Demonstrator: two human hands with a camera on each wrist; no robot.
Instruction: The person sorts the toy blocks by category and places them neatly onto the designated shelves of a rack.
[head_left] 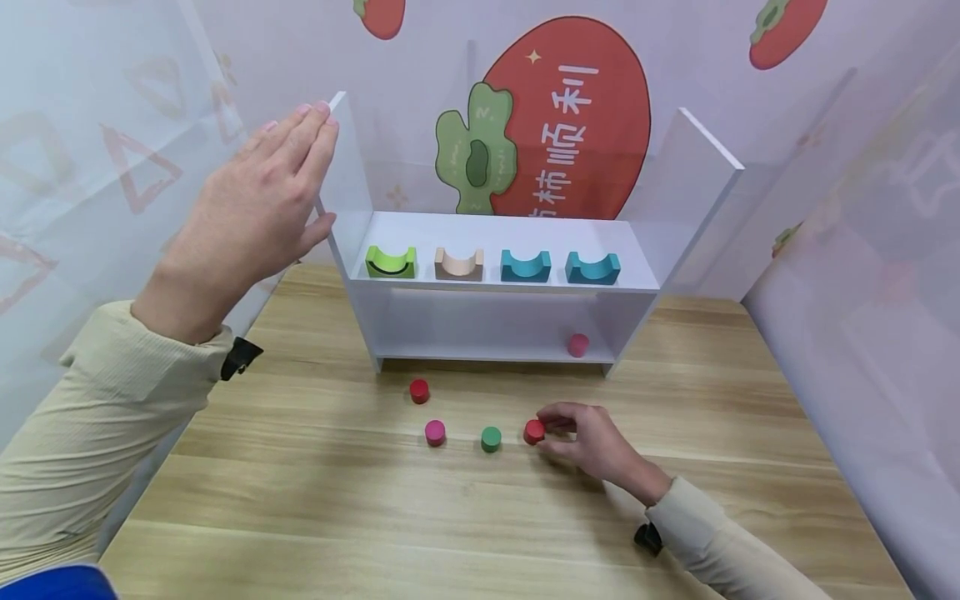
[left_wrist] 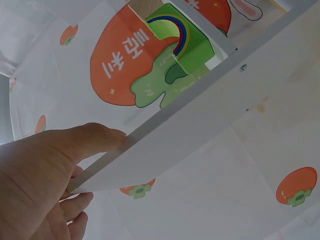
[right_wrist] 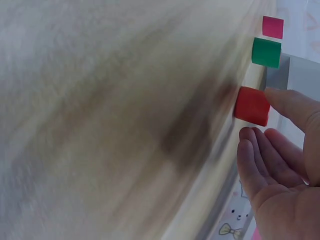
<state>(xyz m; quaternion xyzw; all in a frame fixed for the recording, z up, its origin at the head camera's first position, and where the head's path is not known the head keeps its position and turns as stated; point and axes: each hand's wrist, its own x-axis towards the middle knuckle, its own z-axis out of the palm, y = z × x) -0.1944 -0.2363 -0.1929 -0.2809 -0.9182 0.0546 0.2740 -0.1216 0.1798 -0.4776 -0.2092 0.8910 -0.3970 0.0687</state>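
Left hand [head_left: 258, 200], nearest, pinches the shelf [head_left: 487, 233] by one side between thumb and fingers, presumably to steady it. Right hand [head_left: 592, 442] has thumb and fingers parted around a red peg [head_left: 534, 432], apparently to suit its width. Ahead of those fingertips: green peg [head_left: 491, 439], magenta peg [head_left: 435, 433], second red peg [head_left: 419, 392]. Beyond them, inside the shelf: pink peg [head_left: 578, 345], the fifth, below four cradles [head_left: 525, 274], hollows up, likely for seating rounds.
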